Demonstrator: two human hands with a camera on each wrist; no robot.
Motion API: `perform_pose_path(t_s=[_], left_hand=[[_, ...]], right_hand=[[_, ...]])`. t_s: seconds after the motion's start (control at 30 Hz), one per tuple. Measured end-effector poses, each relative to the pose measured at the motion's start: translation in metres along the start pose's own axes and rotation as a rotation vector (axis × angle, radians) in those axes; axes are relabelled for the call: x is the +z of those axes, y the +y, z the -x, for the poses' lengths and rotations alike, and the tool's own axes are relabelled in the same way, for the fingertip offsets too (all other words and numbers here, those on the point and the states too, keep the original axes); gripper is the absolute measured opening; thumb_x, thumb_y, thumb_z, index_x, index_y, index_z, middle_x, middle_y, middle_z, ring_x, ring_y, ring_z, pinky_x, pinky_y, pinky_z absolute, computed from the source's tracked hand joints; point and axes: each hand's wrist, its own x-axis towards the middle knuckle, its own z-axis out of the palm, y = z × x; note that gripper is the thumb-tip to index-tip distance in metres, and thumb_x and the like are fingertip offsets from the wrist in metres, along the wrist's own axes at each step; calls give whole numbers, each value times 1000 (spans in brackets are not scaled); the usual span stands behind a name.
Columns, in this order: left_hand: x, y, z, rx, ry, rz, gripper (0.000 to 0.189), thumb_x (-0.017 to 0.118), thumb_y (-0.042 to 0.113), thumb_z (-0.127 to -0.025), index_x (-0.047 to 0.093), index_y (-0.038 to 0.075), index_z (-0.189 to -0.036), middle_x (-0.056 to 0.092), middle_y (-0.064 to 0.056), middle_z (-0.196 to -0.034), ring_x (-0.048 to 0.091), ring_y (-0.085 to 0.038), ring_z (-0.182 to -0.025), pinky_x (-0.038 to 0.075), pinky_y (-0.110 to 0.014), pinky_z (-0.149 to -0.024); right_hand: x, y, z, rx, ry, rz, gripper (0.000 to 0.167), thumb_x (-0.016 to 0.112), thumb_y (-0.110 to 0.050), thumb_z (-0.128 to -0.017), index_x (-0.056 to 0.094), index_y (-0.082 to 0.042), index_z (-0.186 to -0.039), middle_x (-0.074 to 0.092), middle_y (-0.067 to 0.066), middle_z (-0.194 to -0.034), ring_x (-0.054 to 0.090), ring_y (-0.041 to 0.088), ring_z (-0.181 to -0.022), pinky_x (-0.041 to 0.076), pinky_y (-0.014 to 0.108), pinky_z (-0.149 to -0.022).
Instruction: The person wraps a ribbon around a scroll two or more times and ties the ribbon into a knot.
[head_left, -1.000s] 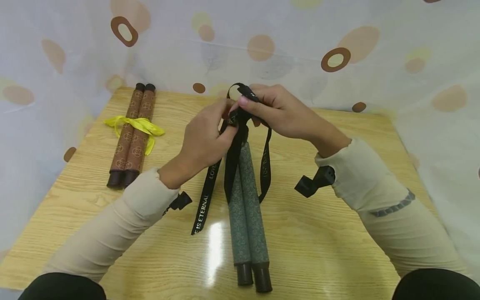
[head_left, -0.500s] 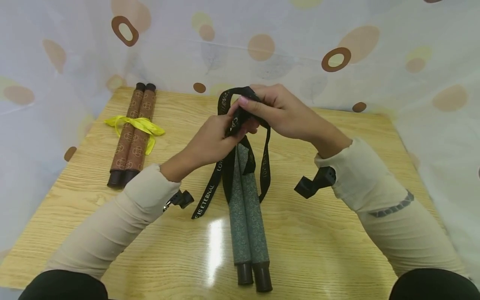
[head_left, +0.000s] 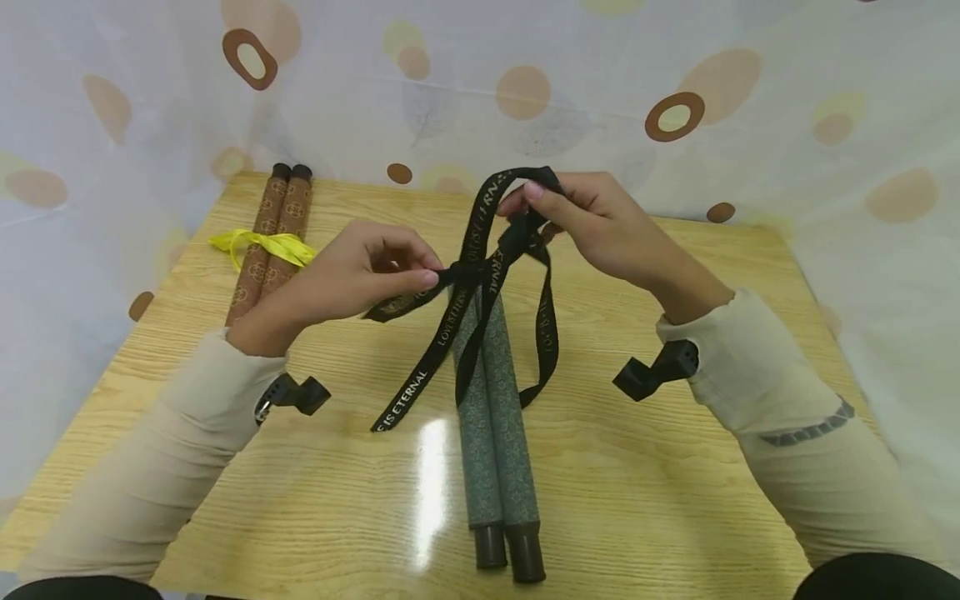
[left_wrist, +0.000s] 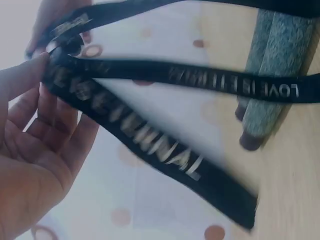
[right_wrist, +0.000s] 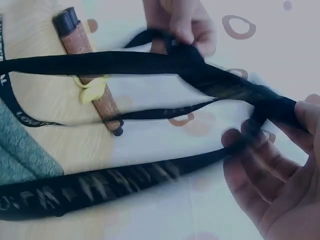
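Note:
A black ribbon [head_left: 411, 390] printed with pale lettering "LOVE IS ETERNAL" hangs in loops over the upper part of a green patterned double-rolled scroll [head_left: 495, 433]. My left hand [head_left: 341, 275] pinches a short ribbon end between thumb and forefinger. To the right and slightly higher, my right hand [head_left: 592, 221] pinches a loop of the same ribbon at its top. Between the hands the strands cross in a loose knot. In the left wrist view one ribbon tail [left_wrist: 145, 142] dangles, blurred; in the right wrist view the strands [right_wrist: 110, 62] stretch from the fingers. The scroll's far end is hidden behind ribbon.
A brown patterned double scroll [head_left: 281, 204] tied with a yellow ribbon [head_left: 281, 247] lies at the back left, partly behind my left hand. The wooden table [head_left: 637, 467] meets a patterned curtain [head_left: 600, 75] behind. Small black cameras [head_left: 656, 371] sit on both wrists.
My left hand has drawn away to the left, pulling a ribbon end out from the knot. My right hand has shifted slightly right with its loop. The green scroll stays in place.

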Motion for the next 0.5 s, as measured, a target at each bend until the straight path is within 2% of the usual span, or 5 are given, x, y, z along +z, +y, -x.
perform_pose_path(t_s=[0.07,0.23,0.33,0.4,0.5], left_hand=[[-10,1,9,-9,11,45,8,60,5,-98,67,0,-100,66,3,-88,58,-11,-77,51,-24,-72],[-38,2,33,19,102,211,10,53,2,-101,62,6,-100,60,3,-81,52,-12,-72,43,-25,-64],[-56,0,46,52,164,266,15,52,-3,-100,64,5,-98,61,2,-81,51,-12,-71,42,-24,-65],[-67,-2,55,49,172,240,15,52,-5,-99,64,5,-98,61,2,-82,51,-12,-72,42,-23,-66],[-81,-6,71,1,123,103,13,54,-3,-99,64,5,-99,62,5,-82,54,-11,-74,43,-22,-69]], right_hand=[[-4,2,5,1,32,10,31,45,-21,-108,71,-5,-112,71,-6,-107,64,13,-102,51,27,-87],[-21,15,22,-21,128,-26,15,58,-8,-100,74,-7,-98,69,-10,-91,62,11,-77,50,21,-74],[-33,19,34,24,180,-21,12,62,-5,-96,74,-8,-96,71,-9,-87,63,10,-70,52,19,-70],[-38,20,42,66,208,-3,12,61,-5,-96,72,-8,-93,69,-8,-77,60,11,-65,51,20,-68],[-42,22,52,135,233,29,16,60,-7,-97,71,-8,-86,64,-7,-66,56,12,-61,47,22,-62]])
